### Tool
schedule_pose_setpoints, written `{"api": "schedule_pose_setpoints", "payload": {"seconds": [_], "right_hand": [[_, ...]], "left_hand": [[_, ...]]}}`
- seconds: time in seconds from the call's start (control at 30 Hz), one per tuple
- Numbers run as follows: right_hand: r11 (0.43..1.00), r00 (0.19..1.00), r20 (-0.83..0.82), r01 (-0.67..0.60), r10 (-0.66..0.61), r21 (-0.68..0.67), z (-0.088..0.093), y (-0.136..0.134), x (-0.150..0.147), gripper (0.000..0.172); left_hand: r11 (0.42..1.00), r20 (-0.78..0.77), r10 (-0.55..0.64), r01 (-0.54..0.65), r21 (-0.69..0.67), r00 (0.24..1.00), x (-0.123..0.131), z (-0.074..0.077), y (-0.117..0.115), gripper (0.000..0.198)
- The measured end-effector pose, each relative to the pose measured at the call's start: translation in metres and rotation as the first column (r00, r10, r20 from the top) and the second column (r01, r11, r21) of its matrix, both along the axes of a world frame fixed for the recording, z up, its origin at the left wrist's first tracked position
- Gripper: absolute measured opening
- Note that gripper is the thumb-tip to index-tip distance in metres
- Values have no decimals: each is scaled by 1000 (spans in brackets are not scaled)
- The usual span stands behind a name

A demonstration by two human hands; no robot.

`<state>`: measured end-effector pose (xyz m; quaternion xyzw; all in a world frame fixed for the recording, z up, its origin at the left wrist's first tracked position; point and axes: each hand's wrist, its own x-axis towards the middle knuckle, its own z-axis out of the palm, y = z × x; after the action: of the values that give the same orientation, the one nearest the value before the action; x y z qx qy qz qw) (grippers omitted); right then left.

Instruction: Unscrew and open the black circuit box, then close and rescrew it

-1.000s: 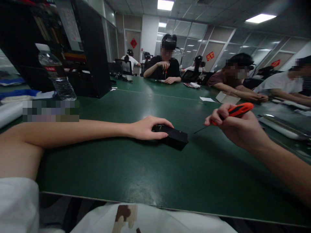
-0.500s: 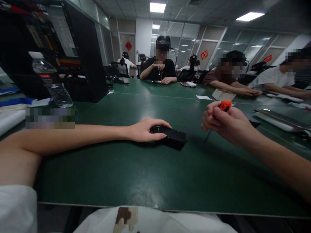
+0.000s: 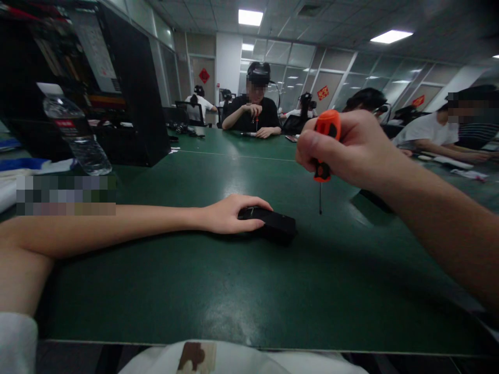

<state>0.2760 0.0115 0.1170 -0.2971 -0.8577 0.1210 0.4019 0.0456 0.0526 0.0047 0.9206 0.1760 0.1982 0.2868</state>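
Observation:
My left hand (image 3: pixel 236 214) grips the left end of a black box-shaped part (image 3: pixel 278 224) lying on the green table (image 3: pixel 218 280); thumb along the near side, fingers over the far side. What kind of part it is, I cannot make out. Raised above the table to the right of it, my right hand (image 3: pixel 346 145) is closed around the orange and black handle of a screwdriver (image 3: pixel 326 130). The thin shaft points down, its tip in the air and apart from the black part.
A water bottle (image 3: pixel 76 130) stands at the left, beside an open black computer case (image 3: pixel 136 88). Across the table sits a person in black (image 3: pixel 253 104). Other people (image 3: pixel 432 124) are at the right. Beneath my right forearm lies a dark object (image 3: pixel 374 200), partly hidden.
My right hand has risen and moved left with the screwdriver, whose shaft now points straight down. My left hand keeps its hold on the black part. The view has shifted slightly.

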Motion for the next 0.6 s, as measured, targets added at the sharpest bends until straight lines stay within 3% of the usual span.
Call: {"api": "schedule_pose_setpoints", "payload": {"seconds": [0.17,0.27,0.33,0.43,0.6], "right_hand": [[974,953,304,-60,-10,219,35,-17,4,38],[902,920,348,13,-180,432,47,-24,16,40],[864,902,337,71,-269,499,50,-25,24,41],[877,890,376,55,-260,477,49,-21,29,37],[954,837,539,-81,-92,289,39,-7,20,33]], "left_hand": [[1000,12,-7,7,8,1000,0,-1,1,40],[1000,9,-3,3,7,1000,0,-1,1,41],[1000,7,-6,6,4,1000,0,-2,1,42],[1000,12,-6,6,10,1000,0,-2,1,42],[1000,8,-4,4,16,1000,0,-2,2,41]]}}
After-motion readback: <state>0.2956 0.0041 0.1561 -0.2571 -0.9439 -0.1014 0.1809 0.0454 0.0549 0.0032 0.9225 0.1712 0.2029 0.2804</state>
